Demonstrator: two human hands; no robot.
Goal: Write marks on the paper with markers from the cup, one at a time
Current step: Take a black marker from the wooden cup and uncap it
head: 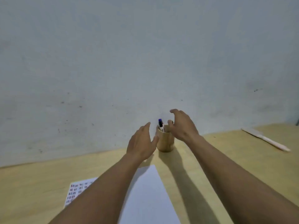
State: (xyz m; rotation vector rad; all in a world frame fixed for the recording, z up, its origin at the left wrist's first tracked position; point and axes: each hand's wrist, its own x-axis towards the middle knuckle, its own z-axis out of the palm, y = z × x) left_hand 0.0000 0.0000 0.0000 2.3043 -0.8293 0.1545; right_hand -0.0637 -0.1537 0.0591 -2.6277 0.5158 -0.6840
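A tan wooden cup (165, 142) stands on the table near the wall. One marker (161, 125) with a blue cap and white barrel sticks up out of it, tilted left. My left hand (141, 143) is open just left of the cup, thumb close to its side. My right hand (182, 125) hovers open over the cup's right rim, fingers curled and spread, a little to the right of the marker and not touching it. A blank white paper (148, 196) lies on the table in front of the cup, between my forearms.
A second sheet (77, 191) covered with rows of small coloured marks lies at the left, partly under my left forearm. A long pale stick-like object (265, 139) lies at the far right of the light wooden table (32, 191). A grey wall rises behind.
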